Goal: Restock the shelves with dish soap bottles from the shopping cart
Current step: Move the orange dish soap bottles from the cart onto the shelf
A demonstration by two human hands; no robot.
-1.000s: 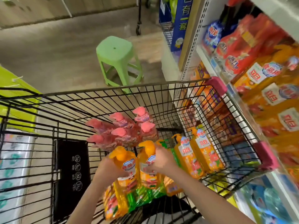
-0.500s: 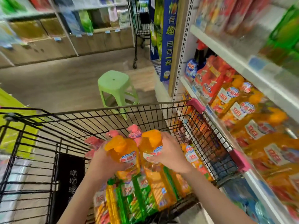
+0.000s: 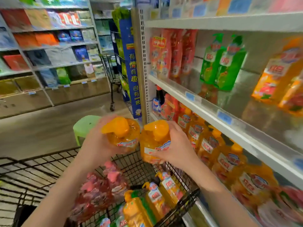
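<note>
Pretty smeary view on my end. The labels on both orange dish soap bottles are unreadable, and fingers hide most of their lower halves. My left hand (image 3: 96, 145) is wrapped round the left bottle (image 3: 122, 133) and my right hand (image 3: 178, 149) grips the right bottle (image 3: 154, 140). Both are held above the far end of the shopping cart (image 3: 49, 164); I can't tell if they're touching. Each stands roughly upright, long axis vertical, pump cap on top, spout pointing left. More bottles sit down in the cart, and the shelf (image 3: 213, 110) runs just right of the cart.
</note>
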